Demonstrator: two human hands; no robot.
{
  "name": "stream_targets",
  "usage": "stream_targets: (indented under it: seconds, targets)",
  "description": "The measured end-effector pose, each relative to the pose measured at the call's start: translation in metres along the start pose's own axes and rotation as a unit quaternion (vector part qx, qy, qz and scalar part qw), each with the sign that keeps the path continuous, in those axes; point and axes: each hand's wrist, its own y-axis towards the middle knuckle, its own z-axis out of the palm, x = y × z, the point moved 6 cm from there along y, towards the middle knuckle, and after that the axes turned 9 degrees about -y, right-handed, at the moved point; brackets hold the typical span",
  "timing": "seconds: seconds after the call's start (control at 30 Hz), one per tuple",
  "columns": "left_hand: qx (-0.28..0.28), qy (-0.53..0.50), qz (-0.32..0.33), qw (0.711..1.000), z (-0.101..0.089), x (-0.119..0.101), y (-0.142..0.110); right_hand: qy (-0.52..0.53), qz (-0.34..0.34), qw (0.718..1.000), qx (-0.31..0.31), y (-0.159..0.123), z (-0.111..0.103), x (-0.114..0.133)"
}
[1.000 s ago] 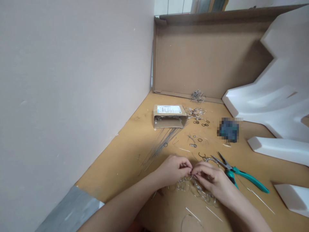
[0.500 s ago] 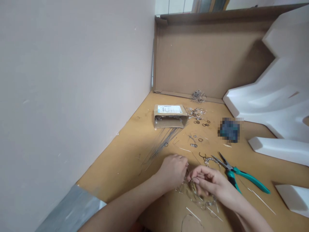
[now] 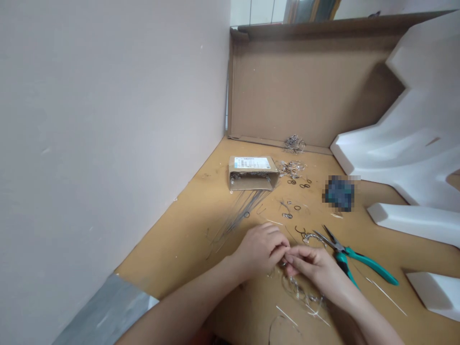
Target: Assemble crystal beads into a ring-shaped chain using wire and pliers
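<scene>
My left hand (image 3: 261,250) and my right hand (image 3: 313,266) meet at the fingertips above the table, both closed in a pinch. Between them shows a small shiny part of a chain of wire rings (image 3: 301,289), which trails down below my right hand; the exact piece in the left fingertips is hidden. To the right of my right hand lie long-nose pliers (image 3: 370,265) with green handles, jaws parted. Another chain of clear and dark rings (image 3: 314,238) rests by the plier tips. Loose straight wires (image 3: 286,315) lie nearest to me.
A small open cardboard box (image 3: 251,164) with a label stands ahead, a bundle of thin wires (image 3: 240,213) before it. Loose dark rings (image 3: 304,186) and heaps of wire pieces (image 3: 292,168) lie beside it. White foam (image 3: 406,220) borders the right, a cardboard wall (image 3: 287,91) the back.
My left hand has turned and its fingertips have come to meet those of my right hand. The ring seen at the right fingertips is now mostly covered.
</scene>
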Motion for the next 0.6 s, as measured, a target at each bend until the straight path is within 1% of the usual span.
stream_targets:
  seconds: [0.13, 0.23, 0.3, 0.4, 0.5, 0.6]
  targets:
    - [-0.024, -0.028, -0.037, 0.999, -0.001, 0.003, 0.001, 0.006, 0.003, 1.000, -0.012, 0.002, -0.003, -0.005]
    - [-0.025, -0.056, -0.073, 0.995, -0.002, 0.007, 0.001, 0.013, 0.010, 0.999, -0.042, 0.005, -0.008, -0.010]
    - [-0.014, -0.059, -0.098, 0.993, -0.002, 0.011, 0.000, 0.015, 0.011, 0.998, -0.058, 0.005, -0.010, -0.012]
    - [0.010, -0.028, -0.098, 0.995, 0.003, 0.012, -0.001, 0.016, 0.007, 0.997, -0.076, 0.006, -0.011, -0.012]
    - [0.007, 0.003, -0.086, 0.996, 0.007, 0.010, -0.002, 0.020, 0.002, 0.996, -0.090, 0.006, -0.012, -0.011]
    - [0.004, -0.005, -0.116, 0.993, 0.009, 0.012, -0.002, 0.024, -0.001, 0.995, -0.098, 0.007, -0.011, -0.012]
